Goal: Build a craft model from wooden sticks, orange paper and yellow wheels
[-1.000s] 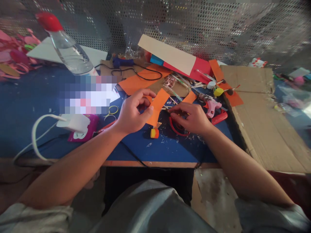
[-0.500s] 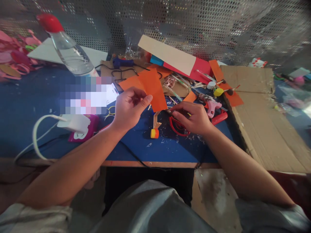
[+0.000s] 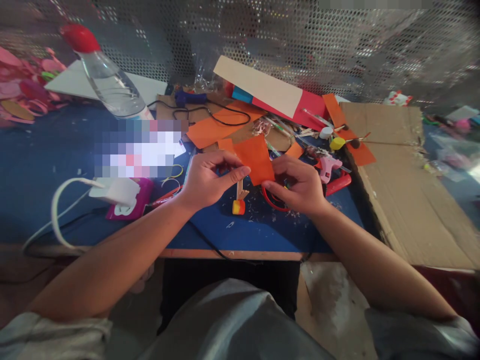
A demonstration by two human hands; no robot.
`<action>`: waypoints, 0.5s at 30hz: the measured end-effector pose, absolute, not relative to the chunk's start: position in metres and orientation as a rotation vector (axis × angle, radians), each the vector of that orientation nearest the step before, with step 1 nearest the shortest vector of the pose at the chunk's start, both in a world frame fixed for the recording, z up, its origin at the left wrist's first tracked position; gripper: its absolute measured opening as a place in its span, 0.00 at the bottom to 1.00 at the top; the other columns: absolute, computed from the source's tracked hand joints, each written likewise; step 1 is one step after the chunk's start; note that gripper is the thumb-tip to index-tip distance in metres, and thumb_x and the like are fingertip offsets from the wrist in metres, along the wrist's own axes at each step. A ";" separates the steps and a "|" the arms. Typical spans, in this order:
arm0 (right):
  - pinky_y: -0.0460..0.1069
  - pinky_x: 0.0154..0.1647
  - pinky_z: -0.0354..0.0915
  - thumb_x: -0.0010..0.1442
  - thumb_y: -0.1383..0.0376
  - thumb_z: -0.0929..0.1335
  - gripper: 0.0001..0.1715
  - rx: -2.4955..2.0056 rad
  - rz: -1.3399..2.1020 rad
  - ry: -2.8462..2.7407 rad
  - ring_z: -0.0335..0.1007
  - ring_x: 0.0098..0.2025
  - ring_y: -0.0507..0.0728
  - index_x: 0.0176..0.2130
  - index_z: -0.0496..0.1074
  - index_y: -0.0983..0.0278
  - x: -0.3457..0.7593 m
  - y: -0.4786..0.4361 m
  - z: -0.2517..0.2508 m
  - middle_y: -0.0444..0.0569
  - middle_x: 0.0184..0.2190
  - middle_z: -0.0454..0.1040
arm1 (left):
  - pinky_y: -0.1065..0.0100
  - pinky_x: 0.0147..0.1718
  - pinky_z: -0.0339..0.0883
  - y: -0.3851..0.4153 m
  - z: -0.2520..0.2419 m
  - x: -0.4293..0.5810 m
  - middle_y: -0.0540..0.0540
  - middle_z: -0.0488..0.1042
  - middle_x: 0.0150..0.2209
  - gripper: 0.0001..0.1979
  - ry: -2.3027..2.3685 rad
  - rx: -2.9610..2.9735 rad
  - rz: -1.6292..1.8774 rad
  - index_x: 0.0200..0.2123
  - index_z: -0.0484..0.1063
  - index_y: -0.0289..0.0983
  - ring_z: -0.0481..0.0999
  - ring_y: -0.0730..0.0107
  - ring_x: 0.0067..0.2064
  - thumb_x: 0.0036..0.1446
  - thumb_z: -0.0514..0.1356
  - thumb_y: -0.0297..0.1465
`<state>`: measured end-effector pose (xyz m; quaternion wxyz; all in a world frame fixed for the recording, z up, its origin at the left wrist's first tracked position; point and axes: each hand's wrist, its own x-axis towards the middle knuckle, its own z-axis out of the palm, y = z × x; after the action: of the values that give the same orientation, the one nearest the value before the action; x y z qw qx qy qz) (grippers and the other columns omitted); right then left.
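An orange piece of paper (image 3: 255, 157) is held up between my two hands, above the blue tabletop. My left hand (image 3: 212, 177) pinches its left edge between thumb and fingers. At the lower right corner, the thumb and fingers of my right hand (image 3: 296, 184) close on the same piece. Below the paper, a bundle of small wooden sticks (image 3: 242, 190) stands beside a yellow-and-orange cap (image 3: 238, 207). Red-handled scissors (image 3: 275, 202) lie partly hidden under my right hand.
A pink glue gun (image 3: 329, 167) lies right of my right hand. To the left are a water bottle (image 3: 112, 85), a blurred-out lit phone and a white charger (image 3: 118, 192) with cables. Cardboard (image 3: 423, 200) covers the right side. Coloured sheets (image 3: 262, 87) and scraps fill the back.
The orange paper has moved down and to the right. My right hand has come up from the scissors and taken hold of its corner. My left hand has shifted slightly right.
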<state>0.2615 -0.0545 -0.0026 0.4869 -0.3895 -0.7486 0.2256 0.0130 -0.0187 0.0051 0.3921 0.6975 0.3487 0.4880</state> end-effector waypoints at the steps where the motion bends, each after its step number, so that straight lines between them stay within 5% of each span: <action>1: 0.54 0.32 0.72 0.67 0.46 0.78 0.20 -0.949 0.561 -1.789 0.75 0.34 0.58 0.36 0.79 0.59 0.261 -0.055 -0.003 0.52 0.37 0.84 | 0.61 0.34 0.71 -0.019 0.005 0.013 0.48 0.83 0.31 0.17 0.881 1.785 1.229 0.33 0.83 0.42 0.75 0.68 0.32 0.60 0.76 0.49; 15: 0.51 0.23 0.66 0.62 0.39 0.79 0.28 -1.030 0.860 -1.593 0.71 0.25 0.55 0.36 0.73 0.56 0.268 -0.057 -0.007 0.45 0.28 0.76 | 0.61 0.36 0.76 -0.019 0.008 0.010 0.46 0.83 0.35 0.24 0.839 1.758 1.269 0.40 0.80 0.42 0.81 0.66 0.35 0.66 0.70 0.57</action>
<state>0.2684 -0.0575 -0.0069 0.5049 -0.4268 -0.6603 0.3564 0.0096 -0.0194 0.0079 0.3972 0.6941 0.3312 0.5008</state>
